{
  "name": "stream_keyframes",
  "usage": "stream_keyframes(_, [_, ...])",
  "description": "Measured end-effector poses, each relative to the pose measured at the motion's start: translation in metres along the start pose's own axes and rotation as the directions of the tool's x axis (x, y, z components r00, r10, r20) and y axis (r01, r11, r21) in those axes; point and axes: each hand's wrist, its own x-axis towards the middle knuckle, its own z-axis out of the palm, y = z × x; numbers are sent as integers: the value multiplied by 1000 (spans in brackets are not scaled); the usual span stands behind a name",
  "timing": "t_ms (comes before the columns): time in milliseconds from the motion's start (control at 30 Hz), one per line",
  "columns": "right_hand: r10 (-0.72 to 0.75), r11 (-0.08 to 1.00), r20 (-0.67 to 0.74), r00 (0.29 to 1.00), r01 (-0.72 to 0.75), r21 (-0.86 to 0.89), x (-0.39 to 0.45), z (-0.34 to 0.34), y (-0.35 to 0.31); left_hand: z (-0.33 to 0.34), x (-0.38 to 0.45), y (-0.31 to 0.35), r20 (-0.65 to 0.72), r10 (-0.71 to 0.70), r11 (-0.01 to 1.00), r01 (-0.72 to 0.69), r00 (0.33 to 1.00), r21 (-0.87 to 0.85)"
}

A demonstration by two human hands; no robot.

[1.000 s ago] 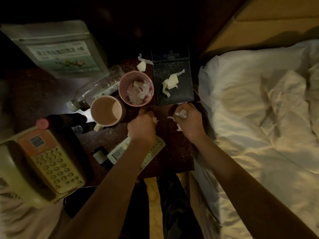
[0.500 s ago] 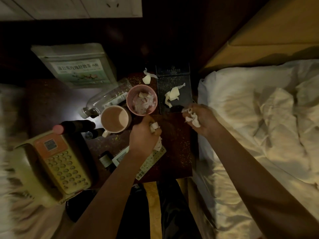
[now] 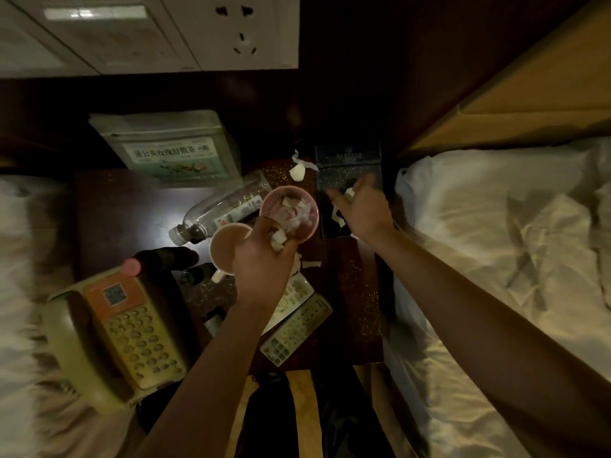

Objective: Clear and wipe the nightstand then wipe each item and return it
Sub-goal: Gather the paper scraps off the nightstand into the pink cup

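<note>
Table [image 3: 350,312] crowded, nothing cleared yet. Phone [image 3: 109,338] overhangs its near-left edge; a knock could tip it. Full mug [image 3: 228,247] sits under the left hand [image 3: 261,262], which pinches paper scraps [image 3: 277,241]: spill risk. Right hand [image 3: 363,206], fingers spread over the far tray [image 3: 347,163], may scatter scraps.

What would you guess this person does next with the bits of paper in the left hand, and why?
Probably drop them into the pink bowl. The left hand grips white paper scraps right at the bowl's near rim, and the bowl already holds similar scraps. Meanwhile the right hand reaches over the dark tray, seemingly for more.
</note>
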Motion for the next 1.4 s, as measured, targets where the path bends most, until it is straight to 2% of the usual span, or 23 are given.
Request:
stream_keyframes(133, [18,970,30,999,-10,-242,-1,16,12,-5,1,2,-68,-12,1000,12,998,11])
stream_keyframes(267, [-42,967,128,991,73,-245,-1,13,19,-10,-1,6,-128,7,999,-14,992,-52])
stream_keyframes(333, [-66,962,129,989,98,-257,-6,11,19,-12,-4,6,-128,3,993,-18,992,-120])
stream_keyframes(400, [-92,969,87,992,109,-222,-12,9,19,-14,-12,6,-123,-28,982,4,992,-190])
stream_keyframes(500, [-122,992,-8,992,122,-11,-24,3,20,-12,-24,-2,-82,-125,960,100,989,-262])
stream_keyframes(567, [-159,980,0,987,158,118,-36,2,23,-9,-31,-14,-68,-158,958,136,985,-254])
stream_keyframes(667, [-217,969,82,973,204,137,-56,10,30,-5,-43,-27,-73,-141,972,124,987,-199])
stream_keyframes(800, [-298,950,198,934,310,-28,-65,22,33,-5,-60,-34,-49,-180,958,164,982,-233])
stream_keyframes(867, [-332,898,304,893,398,-186,-66,27,30,-5,-65,-38,-46,-193,959,179,980,-222])
stream_keyframes(967, [-320,802,391,863,467,-373,-64,40,25,-5,-70,-48,-40,-236,953,223,971,-206])
stream_keyframes(1067, [-336,682,405,851,516,-518,-64,51,21,-5,-75,-61,-30,-278,938,265,960,-222])
stream_keyframes(1133, [-343,653,380,859,509,-561,-64,55,19,-5,-77,-69,-24,-325,922,311,945,-231])
stream_keyframes(1200, [-315,676,367,875,478,-560,-64,57,16,-8,-80,-75,-28,-362,911,347,932,-224])
stream_keyframes(1267, [-265,764,358,895,421,-489,-65,57,13,-11,-83,-79,-38,-374,909,358,927,-216])
stream_keyframes(1400, [-190,949,289,938,251,-191,-78,50,-1,-20,-94,-94,-86,-449,869,412,890,-274])
